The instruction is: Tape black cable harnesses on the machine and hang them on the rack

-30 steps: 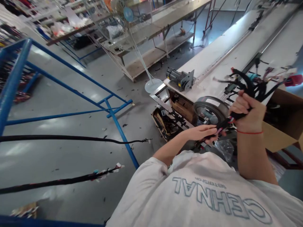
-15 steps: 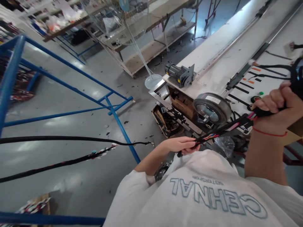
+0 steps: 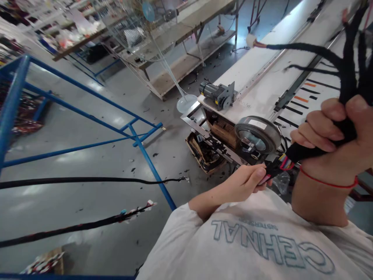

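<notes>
Workshop floor point(image 3: 101, 206): grey, shiny, strewn with dark scraps, filling the left and middle of your view.

Black-wrapped cable bundle point(image 3: 303, 151), one: at near right, held in the air between your two hands, in front of your chest.

Your right hand point(image 3: 345, 130): clenched around the bundle just below its branches, seemingly to gather them into one stem; they fan out above the fist, one ending in a pale connector point(image 3: 250, 40).

Your left hand point(image 3: 244, 182): grasping the bundle lower down, beside uncovered coloured wires point(image 3: 287, 161), probably to steady it; its fingers are partly hidden.

White bench point(image 3: 250, 93): at right, running from near to far, black and orange strips point(image 3: 301, 99) set in rows, perhaps for easy picking.

Motor point(image 3: 214, 93): on the bench's near end; dark reel point(image 3: 270, 133) with white label beside it.

Blue frame point(image 3: 148, 157): at left; two black cables point(image 3: 87, 180) reach in nearby.

Far side: standing fan point(image 3: 148, 11), long table point(image 3: 186, 65) with lower shelf.
</notes>
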`<state>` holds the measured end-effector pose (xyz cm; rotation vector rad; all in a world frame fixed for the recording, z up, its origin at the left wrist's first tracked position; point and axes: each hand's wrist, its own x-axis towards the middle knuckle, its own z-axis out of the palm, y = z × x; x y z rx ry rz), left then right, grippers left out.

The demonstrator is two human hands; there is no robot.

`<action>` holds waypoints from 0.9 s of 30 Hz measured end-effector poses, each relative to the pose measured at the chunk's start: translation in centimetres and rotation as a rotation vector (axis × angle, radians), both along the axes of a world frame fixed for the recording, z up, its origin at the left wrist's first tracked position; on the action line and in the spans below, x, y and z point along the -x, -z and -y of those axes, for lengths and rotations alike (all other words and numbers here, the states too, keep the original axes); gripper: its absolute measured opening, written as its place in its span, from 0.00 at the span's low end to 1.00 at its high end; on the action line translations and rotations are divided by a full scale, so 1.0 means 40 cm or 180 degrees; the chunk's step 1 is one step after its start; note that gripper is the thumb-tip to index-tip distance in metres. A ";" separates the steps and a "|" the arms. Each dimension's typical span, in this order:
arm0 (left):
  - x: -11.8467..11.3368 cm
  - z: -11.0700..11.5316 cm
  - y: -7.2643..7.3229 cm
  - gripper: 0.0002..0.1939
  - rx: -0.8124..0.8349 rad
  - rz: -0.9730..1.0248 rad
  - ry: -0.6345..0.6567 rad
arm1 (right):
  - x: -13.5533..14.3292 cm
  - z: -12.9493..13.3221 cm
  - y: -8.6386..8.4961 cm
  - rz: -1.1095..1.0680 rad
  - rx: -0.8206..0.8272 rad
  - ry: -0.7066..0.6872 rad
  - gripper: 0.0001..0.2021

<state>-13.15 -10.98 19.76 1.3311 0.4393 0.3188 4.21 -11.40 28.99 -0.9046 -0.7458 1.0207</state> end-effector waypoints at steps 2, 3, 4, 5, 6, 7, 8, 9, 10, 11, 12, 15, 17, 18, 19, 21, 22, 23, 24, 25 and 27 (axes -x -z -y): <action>0.007 0.009 -0.009 0.33 -0.0126 -0.0087 -0.0163 | 0.027 0.004 -0.002 -0.0077 0.0022 -0.0008 0.20; 0.008 0.010 -0.013 0.33 -0.0147 -0.0090 -0.0210 | 0.039 0.006 -0.001 -0.0128 0.0012 -0.0038 0.20; 0.008 0.011 -0.016 0.33 -0.0144 -0.0088 -0.0232 | 0.050 0.009 0.002 -0.0172 0.0002 -0.0099 0.19; 0.007 0.011 -0.021 0.33 -0.0122 -0.0094 -0.0237 | 0.058 0.011 0.006 -0.0211 -0.0008 -0.0160 0.19; 0.007 0.012 -0.026 0.33 -0.0081 -0.0099 -0.0228 | 0.064 0.012 0.011 -0.0245 -0.0026 -0.0210 0.19; 0.008 0.012 -0.033 0.33 -0.0017 -0.0097 -0.0200 | 0.067 0.012 0.016 -0.0285 -0.0045 -0.0245 0.18; 0.011 0.012 -0.040 0.32 0.0069 -0.0086 -0.0124 | 0.067 0.012 0.022 -0.0334 -0.0034 -0.0284 0.18; 0.015 0.010 -0.047 0.32 0.0183 -0.0074 0.0023 | 0.066 0.010 0.029 -0.0388 0.0008 -0.0333 0.18; 0.019 0.005 -0.053 0.32 0.0325 -0.0074 0.0213 | 0.063 0.009 0.035 -0.0447 0.0059 -0.0382 0.18; 0.023 -0.002 -0.057 0.32 0.0480 -0.0090 0.0410 | 0.060 0.006 0.040 -0.0508 0.0105 -0.0422 0.18; 0.026 -0.012 -0.057 0.31 0.0624 -0.0114 0.0587 | 0.058 0.004 0.046 -0.0553 0.0131 -0.0449 0.18; 0.015 -0.048 -0.037 0.28 0.0773 -0.0144 0.0813 | 0.057 -0.008 0.064 -0.0573 0.0011 -0.0299 0.17; -0.007 -0.063 -0.013 0.24 0.0431 -0.0122 0.0711 | 0.062 -0.019 0.078 -0.0521 -0.0075 -0.0081 0.15; -0.021 -0.066 -0.002 0.22 0.0117 -0.0163 0.0571 | 0.064 -0.024 0.086 -0.0494 -0.0091 0.0031 0.14; -0.035 -0.065 0.008 0.19 -0.0261 -0.0262 0.0339 | 0.065 -0.029 0.094 -0.0463 -0.0100 0.0136 0.13; -0.057 -0.065 0.023 0.16 -0.0976 -0.0528 -0.0209 | 0.059 -0.035 0.109 -0.0408 -0.0125 0.0241 0.12; -0.062 -0.069 0.030 0.15 -0.1175 -0.0602 -0.0357 | 0.051 -0.036 0.116 -0.0405 -0.0122 0.0218 0.12; -0.063 -0.077 0.037 0.16 -0.1207 -0.0585 -0.0312 | 0.039 -0.036 0.123 -0.0428 -0.0099 0.0179 0.13; -0.060 -0.091 0.046 0.18 -0.1073 -0.0477 -0.0026 | 0.023 -0.035 0.129 -0.0486 -0.0049 0.0139 0.13; -0.052 -0.108 0.058 0.21 -0.0809 -0.0320 0.0472 | 0.004 -0.034 0.135 -0.0575 0.0029 0.0116 0.15; -0.027 -0.141 0.090 0.26 -0.0170 -0.0096 0.1682 | -0.046 -0.037 0.146 -0.0807 0.0191 0.0209 0.17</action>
